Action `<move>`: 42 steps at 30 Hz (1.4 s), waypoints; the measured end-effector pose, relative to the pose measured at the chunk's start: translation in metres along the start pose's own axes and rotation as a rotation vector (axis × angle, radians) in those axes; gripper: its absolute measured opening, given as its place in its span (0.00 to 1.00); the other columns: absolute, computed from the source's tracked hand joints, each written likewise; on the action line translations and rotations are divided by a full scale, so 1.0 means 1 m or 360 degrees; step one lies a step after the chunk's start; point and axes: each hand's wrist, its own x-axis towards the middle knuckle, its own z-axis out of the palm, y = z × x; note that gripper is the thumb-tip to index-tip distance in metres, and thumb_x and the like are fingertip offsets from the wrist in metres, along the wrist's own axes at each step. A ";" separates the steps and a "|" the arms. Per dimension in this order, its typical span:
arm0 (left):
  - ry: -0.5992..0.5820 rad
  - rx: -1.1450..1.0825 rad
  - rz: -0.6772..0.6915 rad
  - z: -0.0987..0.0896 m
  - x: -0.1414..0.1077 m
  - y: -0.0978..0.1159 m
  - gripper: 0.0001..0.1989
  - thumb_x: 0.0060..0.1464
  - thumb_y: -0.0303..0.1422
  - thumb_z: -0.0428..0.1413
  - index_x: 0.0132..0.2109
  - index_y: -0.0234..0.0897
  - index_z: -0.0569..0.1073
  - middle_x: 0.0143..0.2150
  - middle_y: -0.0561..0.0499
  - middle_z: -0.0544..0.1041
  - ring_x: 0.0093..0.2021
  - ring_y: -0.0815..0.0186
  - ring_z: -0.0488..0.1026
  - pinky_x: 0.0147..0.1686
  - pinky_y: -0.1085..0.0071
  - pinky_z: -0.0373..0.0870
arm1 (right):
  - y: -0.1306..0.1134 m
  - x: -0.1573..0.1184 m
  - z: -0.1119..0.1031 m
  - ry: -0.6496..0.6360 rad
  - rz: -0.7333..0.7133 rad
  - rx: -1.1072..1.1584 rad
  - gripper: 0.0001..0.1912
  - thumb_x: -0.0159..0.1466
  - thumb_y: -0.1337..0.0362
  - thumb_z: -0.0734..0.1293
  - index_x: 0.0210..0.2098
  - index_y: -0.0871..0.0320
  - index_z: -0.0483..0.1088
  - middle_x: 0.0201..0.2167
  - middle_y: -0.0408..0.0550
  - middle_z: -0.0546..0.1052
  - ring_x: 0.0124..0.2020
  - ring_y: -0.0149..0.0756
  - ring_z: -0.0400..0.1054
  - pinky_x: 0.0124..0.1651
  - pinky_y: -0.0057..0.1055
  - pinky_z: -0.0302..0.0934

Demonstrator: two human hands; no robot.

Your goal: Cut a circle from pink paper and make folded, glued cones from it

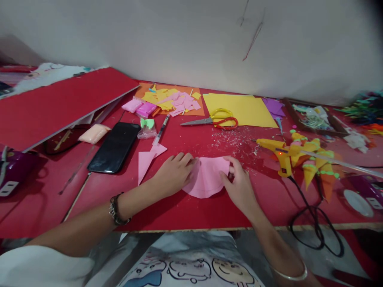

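Note:
A pink half-round piece of paper (208, 179) with a crease down its middle lies at the front of the red table. My left hand (176, 171) rests on its left side with bent fingers. At the right edge, my right hand (237, 181) pinches the paper between thumb and fingers, lifting that edge a little. Pink paper scraps (146, 161) lie just left of my left hand. Beyond the hands are scissors (209, 120) with one red and one yellow handle. To the right, a yellow glue gun (279, 153) shows a lit red light.
Left of my hands lie a black phone (114, 147) and a pen (162, 128). Yellow sheets (239, 109) and an orange sheet (199, 109) bearing scraps sit at the back. Small paper cones (326, 169) and a black cord (314, 223) are on the right.

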 end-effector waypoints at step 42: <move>-0.0042 -0.0032 -0.0065 -0.002 -0.001 0.013 0.22 0.60 0.35 0.41 0.60 0.37 0.57 0.49 0.43 0.67 0.45 0.57 0.63 0.41 0.61 0.60 | 0.022 -0.025 -0.037 0.0171 0.0031 -0.0295 0.10 0.61 0.64 0.58 0.36 0.57 0.69 0.29 0.47 0.75 0.28 0.35 0.68 0.33 0.30 0.59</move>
